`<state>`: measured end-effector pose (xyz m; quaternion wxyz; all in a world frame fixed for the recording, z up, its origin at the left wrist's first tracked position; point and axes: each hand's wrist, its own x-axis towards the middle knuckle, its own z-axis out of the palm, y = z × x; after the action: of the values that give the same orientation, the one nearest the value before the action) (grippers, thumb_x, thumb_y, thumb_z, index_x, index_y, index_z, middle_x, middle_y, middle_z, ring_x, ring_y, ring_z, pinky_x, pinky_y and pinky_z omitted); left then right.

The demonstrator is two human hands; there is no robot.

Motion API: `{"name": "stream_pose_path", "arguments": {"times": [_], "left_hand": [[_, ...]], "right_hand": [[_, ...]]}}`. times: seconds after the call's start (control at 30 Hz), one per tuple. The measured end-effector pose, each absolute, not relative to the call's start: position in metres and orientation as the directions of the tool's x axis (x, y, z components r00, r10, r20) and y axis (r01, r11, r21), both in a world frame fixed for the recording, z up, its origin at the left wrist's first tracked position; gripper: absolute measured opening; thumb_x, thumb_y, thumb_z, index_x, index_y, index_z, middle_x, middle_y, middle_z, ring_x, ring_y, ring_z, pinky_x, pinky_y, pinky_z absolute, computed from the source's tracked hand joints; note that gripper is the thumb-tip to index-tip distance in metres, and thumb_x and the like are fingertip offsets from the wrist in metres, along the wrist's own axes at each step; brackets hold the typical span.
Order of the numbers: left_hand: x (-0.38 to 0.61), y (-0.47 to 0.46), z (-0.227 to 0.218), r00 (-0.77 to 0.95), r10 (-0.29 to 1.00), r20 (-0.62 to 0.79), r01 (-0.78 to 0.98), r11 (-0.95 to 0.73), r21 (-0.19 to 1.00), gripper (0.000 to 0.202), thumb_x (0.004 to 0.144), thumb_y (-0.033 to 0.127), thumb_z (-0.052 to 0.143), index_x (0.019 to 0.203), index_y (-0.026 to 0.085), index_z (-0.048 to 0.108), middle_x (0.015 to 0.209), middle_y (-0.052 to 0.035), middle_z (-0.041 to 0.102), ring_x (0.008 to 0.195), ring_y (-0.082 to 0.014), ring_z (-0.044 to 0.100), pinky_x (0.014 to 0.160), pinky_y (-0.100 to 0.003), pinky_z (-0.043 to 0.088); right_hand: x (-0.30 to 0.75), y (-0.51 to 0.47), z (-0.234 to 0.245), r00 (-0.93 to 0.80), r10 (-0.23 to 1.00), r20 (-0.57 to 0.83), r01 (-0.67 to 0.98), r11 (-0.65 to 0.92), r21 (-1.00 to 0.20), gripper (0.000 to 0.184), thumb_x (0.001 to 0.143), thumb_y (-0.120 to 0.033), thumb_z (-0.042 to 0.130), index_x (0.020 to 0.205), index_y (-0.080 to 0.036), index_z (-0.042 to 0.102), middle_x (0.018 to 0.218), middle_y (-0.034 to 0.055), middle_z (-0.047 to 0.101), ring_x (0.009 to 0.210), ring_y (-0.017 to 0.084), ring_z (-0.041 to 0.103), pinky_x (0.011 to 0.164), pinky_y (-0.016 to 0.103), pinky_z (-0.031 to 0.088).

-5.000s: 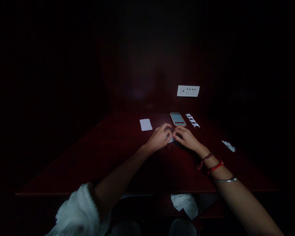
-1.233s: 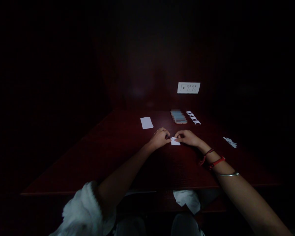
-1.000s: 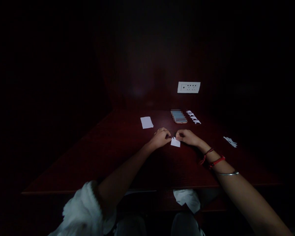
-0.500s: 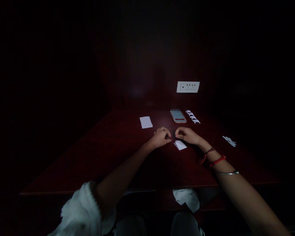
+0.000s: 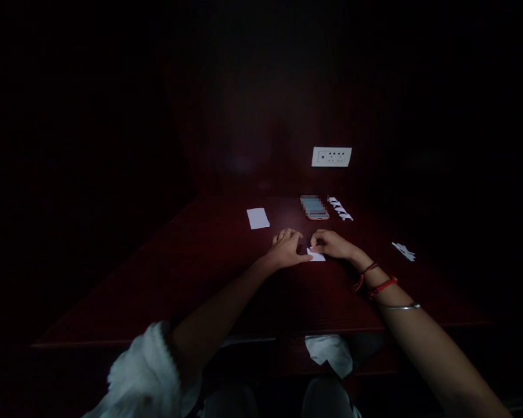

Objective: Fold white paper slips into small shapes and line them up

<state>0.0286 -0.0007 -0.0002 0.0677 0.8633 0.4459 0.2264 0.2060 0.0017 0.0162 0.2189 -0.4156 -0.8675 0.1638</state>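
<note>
One small white paper (image 5: 317, 257) lies between my hands, about midway from the near edge of the worktop (image 5: 178, 278) to the far one. Half a second ago it lay loose, turned askew, with my fingers off it; now its near side runs closer to parallel with the worktop's near edge. My left hand (image 5: 286, 248) has opened wider, fingers spread, and its thumb has come to the paper's left side. My right hand (image 5: 335, 244) is narrow, fingers curled in at the paper's far side; I can't tell whether they pinch it or only press. To my mind, the turning is mostly done and the paper is under control again. The stack of white sheets (image 5: 258, 218) sits toward the far edge, left of the phone (image 5: 315, 209); the folded pieces (image 5: 340, 209) stay in their row by the far right corner.
</note>
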Motion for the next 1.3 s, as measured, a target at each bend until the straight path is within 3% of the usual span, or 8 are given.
{"name": "stream_pose_path", "arguments": {"times": [0.23, 0.4, 0.47, 0.7, 1.0, 1.07, 1.17, 1.3], "left_hand": [[0.018, 0.007, 0.006, 0.503, 0.836, 0.218, 0.787, -0.547, 0.283, 0.037, 0.067, 0.040, 0.050, 0.102, 0.031, 0.042, 0.112, -0.0023, 0.030, 0.108, -0.0243, 0.025, 0.084, -0.040, 0.027], [0.015, 0.012, 0.008, 0.548, 0.810, 0.208, 0.750, -0.586, 0.307, 0.027, 0.068, 0.031, 0.051, 0.095, 0.030, 0.048, 0.108, -0.0019, 0.033, 0.106, -0.0221, 0.028, 0.085, -0.037, 0.028], [0.014, 0.014, 0.007, 0.558, 0.798, 0.229, 0.730, -0.603, 0.321, 0.025, 0.068, 0.029, 0.052, 0.093, 0.028, 0.049, 0.106, -0.0022, 0.036, 0.104, -0.0210, 0.031, 0.085, -0.036, 0.028], [0.012, 0.018, 0.007, 0.604, 0.748, 0.277, 0.669, -0.664, 0.335, 0.016, 0.066, 0.021, 0.053, 0.082, 0.020, 0.051, 0.096, -0.0029, 0.044, 0.094, -0.0175, 0.039, 0.082, -0.031, 0.032], [0.010, 0.013, 0.017, 0.745, 0.534, 0.399, 0.471, -0.845, 0.252, 0.007, 0.069, 0.012, 0.049, 0.074, 0.016, 0.052, 0.101, -0.0034, 0.045, 0.097, -0.0150, 0.039, 0.083, -0.025, 0.029], [0.007, 0.011, 0.023, 0.814, 0.450, 0.366, 0.394, -0.892, 0.222, 0.008, 0.070, 0.010, 0.046, 0.072, 0.015, 0.052, 0.095, -0.0025, 0.049, 0.090, -0.0129, 0.043, 0.080, -0.023, 0.031], [0.003, 0.008, 0.030, 0.866, 0.428, 0.260, 0.382, -0.900, 0.208, 0.009, 0.071, 0.011, 0.047, 0.074, 0.015, 0.054, 0.080, -0.0013, 0.054, 0.077, -0.0115, 0.048, 0.071, -0.021, 0.034], [0.001, 0.001, 0.036, 0.870, 0.465, 0.166, 0.431, -0.879, 0.206, 0.016, 0.072, 0.030, 0.048, 0.074, 0.016, 0.055, 0.074, -0.0012, 0.055, 0.069, -0.0115, 0.049, 0.065, -0.021, 0.034]], "right_hand": [[0.202, 0.005, 0.014, -0.454, 0.838, 0.303, 0.452, 0.510, -0.732, 0.019, 0.067, -0.032, 0.049, 0.069, -0.014, 0.048, 0.061, -0.0026, 0.046, 0.056, 0.007, 0.041, 0.053, 0.020, 0.033], [0.204, -0.002, 0.024, -0.488, 0.830, 0.270, 0.367, 0.476, -0.799, 0.024, 0.066, -0.033, 0.051, 0.078, -0.013, 0.051, 0.063, -0.0016, 0.050, 0.057, 0.007, 0.044, 0.054, 0.020, 0.035], [0.206, -0.004, 0.027, -0.532, 0.812, 0.242, 0.411, 0.497, -0.764, 0.027, 0.066, -0.035, 0.051, 0.081, -0.013, 0.055, 0.068, 0.0007, 0.054, 0.062, 0.009, 0.047, 0.059, 0.022, 0.037], [0.212, -0.008, 0.034, -0.637, 0.744, 0.199, 0.606, 0.644, -0.467, 0.021, 0.066, -0.030, 0.054, 0.078, -0.016, 0.063, 0.077, 0.0035, 0.059, 0.070, 0.012, 0.051, 0.066, 0.022, 0.037], [0.215, -0.005, 0.030, -0.635, 0.752, 0.177, 0.681, 0.653, -0.332, 0.019, 0.068, -0.025, 0.052, 0.081, -0.017, 0.062, 0.079, 0.0036, 0.059, 0.071, 0.012, 0.052, 0.067, 0.021, 0.036], [0.215, -0.005, 0.030, -0.638, 0.750, 0.176, 0.683, 0.656, -0.321, 0.021, 0.069, -0.028, 0.051, 0.082, -0.017, 0.062, 0.079, 0.0037, 0.059, 0.070, 0.012, 0.051, 0.066, 0.021, 0.036], [0.212, -0.007, 0.029, -0.637, 0.745, 0.199, 0.687, 0.666, -0.293, 0.027, 0.068, -0.034, 0.051, 0.086, -0.016, 0.061, 0.078, 0.0042, 0.058, 0.068, 0.012, 0.051, 0.063, 0.021, 0.035], [0.206, -0.009, 0.028, -0.642, 0.728, 0.243, 0.685, 0.686, -0.244, 0.036, 0.067, -0.039, 0.052, 0.092, -0.015, 0.059, 0.076, 0.0051, 0.057, 0.067, 0.012, 0.050, 0.062, 0.021, 0.035]]}}
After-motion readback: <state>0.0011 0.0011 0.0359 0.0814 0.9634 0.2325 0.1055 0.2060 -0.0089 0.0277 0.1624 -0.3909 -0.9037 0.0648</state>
